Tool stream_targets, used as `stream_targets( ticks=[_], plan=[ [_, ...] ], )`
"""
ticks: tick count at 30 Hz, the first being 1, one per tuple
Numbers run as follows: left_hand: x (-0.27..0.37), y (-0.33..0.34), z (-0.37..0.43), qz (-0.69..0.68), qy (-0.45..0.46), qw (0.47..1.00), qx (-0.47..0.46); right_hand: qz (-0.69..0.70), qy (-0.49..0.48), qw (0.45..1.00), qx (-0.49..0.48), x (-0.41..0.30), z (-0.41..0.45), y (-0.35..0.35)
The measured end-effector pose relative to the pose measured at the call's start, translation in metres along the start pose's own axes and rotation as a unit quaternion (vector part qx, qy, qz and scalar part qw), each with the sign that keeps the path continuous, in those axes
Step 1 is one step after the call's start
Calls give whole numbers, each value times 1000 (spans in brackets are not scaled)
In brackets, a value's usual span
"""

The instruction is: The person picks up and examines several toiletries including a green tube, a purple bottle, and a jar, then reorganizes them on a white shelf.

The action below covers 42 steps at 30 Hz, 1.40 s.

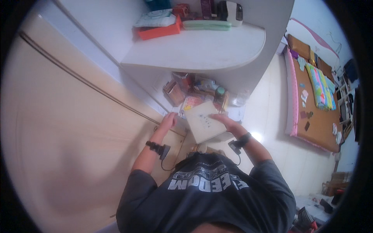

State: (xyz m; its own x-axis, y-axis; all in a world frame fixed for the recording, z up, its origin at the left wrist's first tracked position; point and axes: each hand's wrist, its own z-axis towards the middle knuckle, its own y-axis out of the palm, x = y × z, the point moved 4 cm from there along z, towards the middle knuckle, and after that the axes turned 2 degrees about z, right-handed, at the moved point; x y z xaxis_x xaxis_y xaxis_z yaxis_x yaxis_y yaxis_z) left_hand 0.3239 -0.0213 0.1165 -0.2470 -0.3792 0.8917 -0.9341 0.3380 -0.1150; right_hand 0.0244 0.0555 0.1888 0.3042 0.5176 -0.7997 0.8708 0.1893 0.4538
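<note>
My right hand (224, 121) grips the right edge of a pale, flat box or book (205, 123) with dark marks on its face; which of the two it is, I cannot tell. The pale thing is tilted in front of a low shelf. Left of it, apart from it, my left hand (170, 119) has its fingers curled near the shelf's left side, and whether it holds anything is unclear. Behind the pale thing lie a packet with red and yellow print (192, 102), a jar with a green lid (220, 91) and a brown carton (174, 93).
Above is a rounded white shelf (198, 52) bearing an orange-red tray (160, 31) and a light green case (207, 25). A large cream door panel (72, 122) stands at the left. Far right is a bed (317, 122) with a colourful folded quilt (320, 86).
</note>
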Motion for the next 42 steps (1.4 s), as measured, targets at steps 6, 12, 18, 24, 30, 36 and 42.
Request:
stream_targets(
  ticks=[6, 12, 18, 24, 30, 36, 42],
  plan=[
    [38, 1, -108, -160, -93, 981, -58, 16, 103, 979, -177, -17, 44, 65],
    [96, -15, -170, -155, 49, 985, 65, -27, 69, 958, -278, -45, 42, 113],
    [133, -81, -202, -113, 55, 988, 89, -267, 148, 910, -281, -81, 10, 99],
    [216, -95, -204, -209, 125, 960, 140, -304, 151, 887, -312, -150, -30, 128],
    [265, -126, -153, -238, 177, 942, 157, -468, -12, 860, -204, -284, -23, 191],
    [286, -125, -107, -232, 171, 947, 142, -528, -173, 831, 12, -366, 75, 174],
    [294, -132, -118, -102, 146, 982, 65, -765, -196, 599, 129, -369, 111, 194]
  ],
)
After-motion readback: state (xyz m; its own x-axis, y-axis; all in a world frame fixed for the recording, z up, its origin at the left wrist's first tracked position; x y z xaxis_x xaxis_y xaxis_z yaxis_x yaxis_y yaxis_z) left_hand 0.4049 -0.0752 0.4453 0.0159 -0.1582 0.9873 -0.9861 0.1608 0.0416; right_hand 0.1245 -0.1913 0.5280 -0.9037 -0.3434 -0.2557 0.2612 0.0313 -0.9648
